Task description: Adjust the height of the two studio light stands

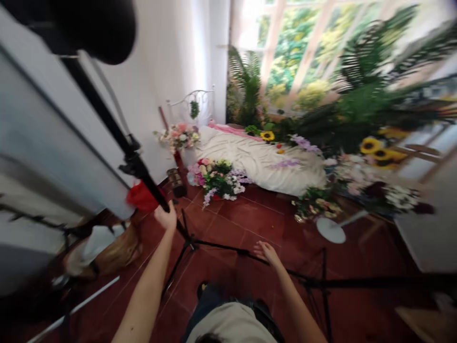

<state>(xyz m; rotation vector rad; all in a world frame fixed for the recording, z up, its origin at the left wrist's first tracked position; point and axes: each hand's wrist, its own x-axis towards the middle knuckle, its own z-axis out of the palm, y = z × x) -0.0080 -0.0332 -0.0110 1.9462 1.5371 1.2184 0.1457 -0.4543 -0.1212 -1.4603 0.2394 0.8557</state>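
A tall black light stand (143, 176) leans across the left of the head view, its dark lamp head (96, 28) at the upper left. Wrapped round the lower part of its pole is my left hand (166, 216). The stand's legs spread over the red tiled floor (228, 224). My right hand (264, 251) is right of the stand, low over the floor, its fingers apart and holding nothing. It appears over or close to a thin black leg or bar (228, 247); whether they touch cannot be told.
A bed with a cream cover (257, 162) stands ahead, with flower bunches (217, 176) before it. To the right are sunflowers (371, 145), a white round base (331, 230) and another black stand (324, 295). A brown bag (114, 252) and red cloth (143, 195) lie left.
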